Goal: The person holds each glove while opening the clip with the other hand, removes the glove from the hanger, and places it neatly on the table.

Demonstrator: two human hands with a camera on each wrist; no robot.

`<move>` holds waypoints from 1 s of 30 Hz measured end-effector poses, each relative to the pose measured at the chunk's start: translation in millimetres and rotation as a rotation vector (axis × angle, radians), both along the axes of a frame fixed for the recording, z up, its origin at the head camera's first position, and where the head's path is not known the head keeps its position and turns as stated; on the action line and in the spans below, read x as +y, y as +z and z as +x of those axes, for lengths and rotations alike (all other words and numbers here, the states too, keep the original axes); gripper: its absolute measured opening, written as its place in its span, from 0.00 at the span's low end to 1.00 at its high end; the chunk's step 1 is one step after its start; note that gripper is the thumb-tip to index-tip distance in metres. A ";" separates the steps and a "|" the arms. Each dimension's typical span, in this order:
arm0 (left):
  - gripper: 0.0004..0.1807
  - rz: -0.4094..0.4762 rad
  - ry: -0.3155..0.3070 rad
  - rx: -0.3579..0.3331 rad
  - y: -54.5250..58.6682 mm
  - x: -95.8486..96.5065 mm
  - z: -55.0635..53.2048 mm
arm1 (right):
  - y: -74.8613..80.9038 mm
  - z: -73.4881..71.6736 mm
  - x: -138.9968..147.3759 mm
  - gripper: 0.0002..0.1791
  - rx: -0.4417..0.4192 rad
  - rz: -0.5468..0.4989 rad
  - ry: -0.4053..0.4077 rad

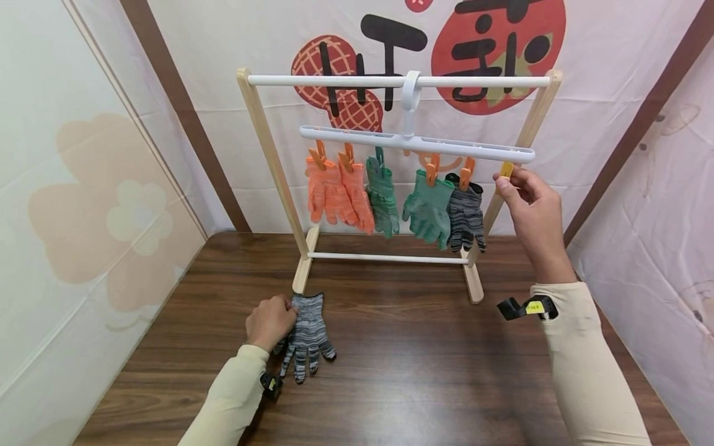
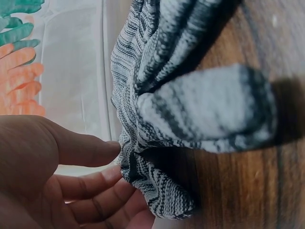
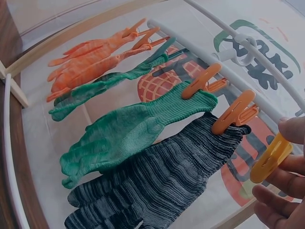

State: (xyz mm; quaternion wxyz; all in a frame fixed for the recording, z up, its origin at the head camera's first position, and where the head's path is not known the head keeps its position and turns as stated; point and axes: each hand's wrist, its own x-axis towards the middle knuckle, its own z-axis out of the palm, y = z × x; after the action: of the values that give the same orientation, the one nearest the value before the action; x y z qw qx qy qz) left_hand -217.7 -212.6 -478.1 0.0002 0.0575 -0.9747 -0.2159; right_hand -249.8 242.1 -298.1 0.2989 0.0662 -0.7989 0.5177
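Observation:
On the tabletop lies a grey-and-black striped knit glove [image 1: 309,334], its fingers toward me. My left hand [image 1: 271,322] pinches its edge near the cuff; the left wrist view shows the thumb and fingers at the knit fabric [image 2: 126,157]. At the right end of the white hanger [image 1: 468,147], my right hand [image 1: 535,207] pinches a yellow clothespin [image 1: 506,170] between thumb and fingers. Beside it, a dark striped glove [image 3: 167,171] hangs from an orange clothespin [image 3: 234,112]. Farther left hang two green gloves [image 1: 429,207] and two orange gloves [image 1: 326,192], also clipped.
A wooden rack [image 1: 268,148] with a white top bar [image 1: 334,81] carries the hanger by its hook [image 1: 411,93]. The rack's feet [image 1: 473,285] stand on the brown table [image 1: 390,384]. Printed cloth [image 1: 223,37] hangs behind and at both sides.

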 end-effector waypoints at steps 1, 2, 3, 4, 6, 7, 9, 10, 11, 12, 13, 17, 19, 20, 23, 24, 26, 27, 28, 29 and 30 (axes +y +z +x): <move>0.16 -0.002 0.002 0.003 0.1 0.1 0.2 | -0.3 0.0 0.4 0.26 -0.002 0.003 -0.001; 0.15 -0.002 0.002 0.004 0.3 0.1 0.4 | -0.5 -0.1 1.0 0.26 -0.005 0.008 -0.003; 0.14 -0.004 0.003 0.007 0.6 0.1 0.5 | -0.7 -0.1 1.5 0.26 -0.006 0.011 -0.004; 0.14 -0.004 0.005 0.008 0.6 -0.1 0.5 | -0.7 -0.1 2.1 0.26 -0.008 0.014 -0.007; 0.12 -0.008 0.008 0.014 0.7 -0.5 0.4 | -0.7 -0.3 3.1 0.26 -0.009 0.017 -0.013; 0.12 -0.010 0.010 0.017 1.0 -0.6 0.4 | -0.8 -0.5 3.7 0.26 -0.008 0.020 -0.017; 0.11 -0.008 0.018 0.023 1.3 -1.3 0.4 | -1.3 -0.6 4.2 0.25 -0.002 0.021 -0.021; 0.11 -0.007 0.024 0.028 1.6 -1.7 0.5 | -1.6 -0.7 4.3 0.24 0.000 0.021 -0.022; 0.11 -0.009 0.031 0.036 2.2 -1.9 0.7 | -2.3 -0.9 4.5 0.24 0.000 0.021 -0.024; 0.12 -0.007 0.039 0.043 2.9 -2.1 0.8 | -3.1 -1.0 4.8 0.24 -0.003 0.023 -0.026; 0.12 -0.006 0.047 0.058 3.9 -2.2 0.9 | -4.2 -1.1 5.1 0.24 -0.007 0.022 -0.028; 0.15 -0.006 0.072 0.136 10.4 -1.6 1.2 | -7.8 -1.3 6.2 0.25 -0.021 0.024 -0.031; 0.16 -0.002 0.075 0.169 14.8 -0.5 1.7 | -9.4 -1.1 6.5 0.25 -0.023 0.022 -0.032; 0.16 0.000 0.074 0.180 17.1 0.3 2.0 | -10.1 -1.0 6.5 0.25 -0.024 0.023 -0.033; 0.17 0.015 0.068 0.201 25.0 4.4 4.0 | -13.0 -1.0 6.3 0.25 -0.032 0.021 -0.036; 0.17 0.021 0.065 0.208 27.8 6.3 4.7 | -14.3 -1.0 6.0 0.25 -0.037 0.018 -0.036; 0.17 0.034 0.053 0.230 33.4 12.0 6.5 | -17.1 -0.9 5.5 0.25 -0.044 0.014 -0.036; 0.16 0.043 0.047 0.244 36.5 15.7 7.5 | -18.7 -0.9 5.3 0.25 -0.045 0.013 -0.036; 0.16 0.053 0.038 0.259 39.4 19.9 8.5 | -20.3 -0.9 5.0 0.25 -0.046 0.009 -0.033; 0.16 0.064 0.027 0.271 42.8 24.7 9.8 | -22.0 -0.7 4.6 0.25 -0.046 0.007 -0.032; 0.15 0.077 0.016 0.282 45.8 30.0 10.9 | -23.5 -0.6 4.2 0.25 -0.050 0.004 -0.030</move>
State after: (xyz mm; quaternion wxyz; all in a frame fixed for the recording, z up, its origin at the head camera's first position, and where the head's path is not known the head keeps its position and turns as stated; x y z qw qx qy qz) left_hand -206.8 -182.6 -432.4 0.1368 0.0342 -0.9556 -0.2589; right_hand -250.4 246.3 -321.6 0.2865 0.0418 -0.8081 0.5130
